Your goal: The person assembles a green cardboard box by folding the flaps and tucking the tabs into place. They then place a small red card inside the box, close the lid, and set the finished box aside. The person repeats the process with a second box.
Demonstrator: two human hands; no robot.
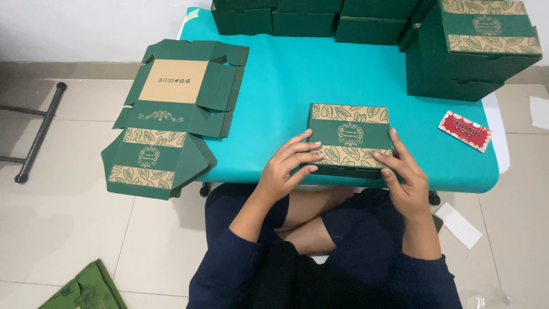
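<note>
Your folded box [349, 137] is matt green cardboard, its lid printed with kraft-brown leaf bands that look flat and unglossed. The unfolded box blanks [171, 120] beside it are the same card: smooth green print outside, one bare brown kraft panel showing raw paperboard. The stacked boxes [469, 46] at the far edge share that matt card finish. Your bench [274, 86] wears a smooth teal covering, even and slightly satin, like paper or thin plastic sheet. The small red card [465, 131] looks like smooth printed paper. The floor [74, 229] is pale glazed tile with a soft sheen. Your sleeves [229, 263] are dark matt cloth.
</note>
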